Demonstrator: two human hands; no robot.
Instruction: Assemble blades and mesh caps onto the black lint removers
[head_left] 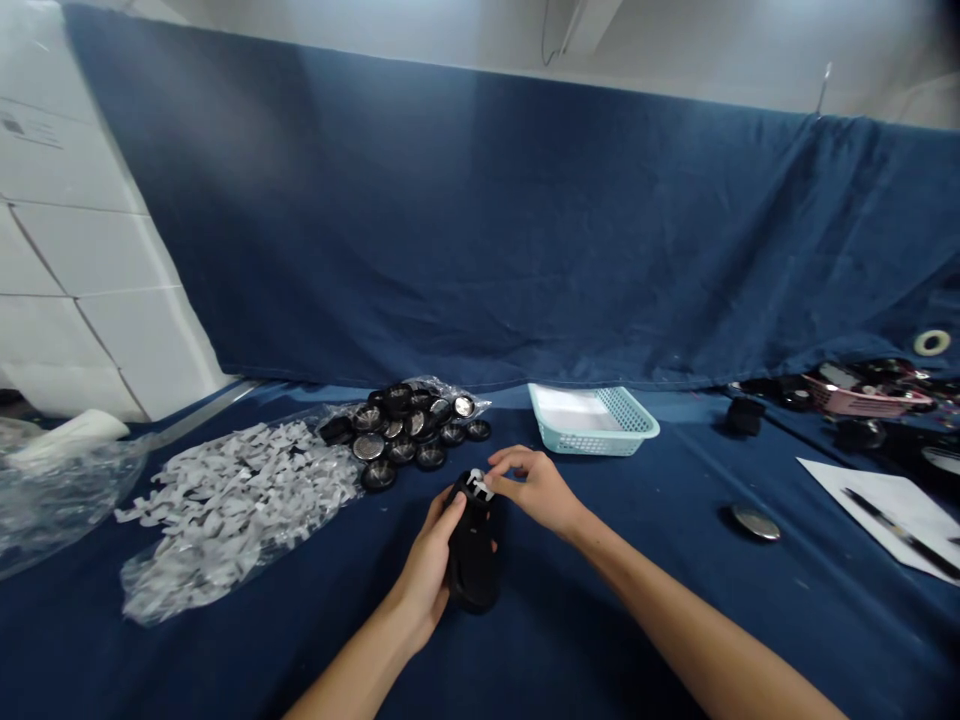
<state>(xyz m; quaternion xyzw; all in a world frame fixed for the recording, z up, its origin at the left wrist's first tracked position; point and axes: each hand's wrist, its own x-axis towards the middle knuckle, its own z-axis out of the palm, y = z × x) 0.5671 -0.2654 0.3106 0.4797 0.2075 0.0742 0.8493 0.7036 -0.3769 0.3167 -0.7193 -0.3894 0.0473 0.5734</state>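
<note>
Clips (255, 490) lie heaped left of the left hand (426, 563), which is wrapped around a black handle (474, 568); at the handle's top, 1 pale piece (478, 484) is pinched by the nearly closed right hand (540, 490). Beyond that hand sits 1 basket (592, 443).

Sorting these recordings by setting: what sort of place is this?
Probably a workshop or small factory bench: a blue-covered table bears many pale grey pieces on plastic, a heap of round black parts and a light blue basket.
</note>
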